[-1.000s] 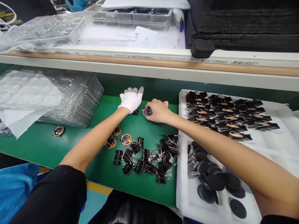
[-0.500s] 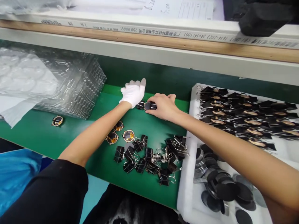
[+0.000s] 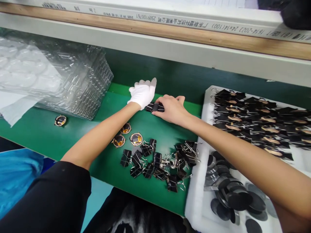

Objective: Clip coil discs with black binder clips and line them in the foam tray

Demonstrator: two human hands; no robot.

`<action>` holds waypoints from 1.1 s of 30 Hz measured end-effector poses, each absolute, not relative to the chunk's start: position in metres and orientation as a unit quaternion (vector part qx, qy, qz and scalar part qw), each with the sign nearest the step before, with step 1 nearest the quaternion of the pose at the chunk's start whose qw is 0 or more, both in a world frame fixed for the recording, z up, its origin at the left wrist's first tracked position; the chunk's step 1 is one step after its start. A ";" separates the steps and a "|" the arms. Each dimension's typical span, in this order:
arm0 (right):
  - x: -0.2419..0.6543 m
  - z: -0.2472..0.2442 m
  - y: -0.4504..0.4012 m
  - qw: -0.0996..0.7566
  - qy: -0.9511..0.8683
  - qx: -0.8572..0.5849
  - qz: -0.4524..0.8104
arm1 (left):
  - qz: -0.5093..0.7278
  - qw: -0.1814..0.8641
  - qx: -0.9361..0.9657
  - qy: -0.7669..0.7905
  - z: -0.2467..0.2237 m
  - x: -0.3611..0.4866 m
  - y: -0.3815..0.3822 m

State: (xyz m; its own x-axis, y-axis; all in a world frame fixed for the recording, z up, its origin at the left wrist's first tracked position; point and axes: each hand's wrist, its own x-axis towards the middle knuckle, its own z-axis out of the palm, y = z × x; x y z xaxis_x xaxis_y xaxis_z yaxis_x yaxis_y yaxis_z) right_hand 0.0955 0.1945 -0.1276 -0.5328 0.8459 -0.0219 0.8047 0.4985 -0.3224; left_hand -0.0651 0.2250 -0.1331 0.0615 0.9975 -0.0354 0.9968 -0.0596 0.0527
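Observation:
Near the back of the green bench, both my hands are on a small dark assembly. It is a watch case [image 3: 155, 107] with a black binder clip [image 3: 149, 107] on its left and another [image 3: 160, 107] on its right. My left hand [image 3: 142, 94], in a white glove, closes on the left clip, its fingers partly hidden. My bare right hand [image 3: 172, 108] pinches the right clip between thumb and fingers. Closer to me lie a few open watch cases [image 3: 136, 139] with orange parts inside, beside a heap of loose binder clips [image 3: 157, 160].
A white foam tray [image 3: 194, 194] on the right holds rows of clipped watch cases [image 3: 234, 110] and a pile of dark round discs [image 3: 239, 197]. Stacked clear plastic trays [image 3: 80, 84] stand at left, a single watch case [image 3: 60, 120] before them. A shelf edge [image 3: 155, 38] crosses above.
The clipped watch case has turned between my hands, so its round face shows less and a dark edge faces up. My view has shifted slightly; both hands keep their hold.

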 end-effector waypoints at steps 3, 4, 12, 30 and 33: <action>0.097 -0.127 0.196 0.074 -0.865 -0.470 0.160 | 0.014 0.045 0.726 0.686 -0.133 -0.066 0.225; 0.097 -0.127 0.196 0.076 -0.865 -0.468 0.163 | 0.020 0.049 0.726 0.686 -0.134 -0.066 0.225; 0.097 -0.126 0.194 0.076 -0.867 -0.467 0.156 | 0.056 0.074 0.726 0.682 -0.137 -0.069 0.226; 0.114 -0.075 0.209 0.085 -0.816 -0.423 0.386 | 0.416 0.244 0.628 0.611 -0.087 -0.084 0.200; 0.128 -0.055 0.193 0.087 -0.772 -0.392 0.492 | 0.381 0.203 0.692 0.578 -0.064 -0.082 0.169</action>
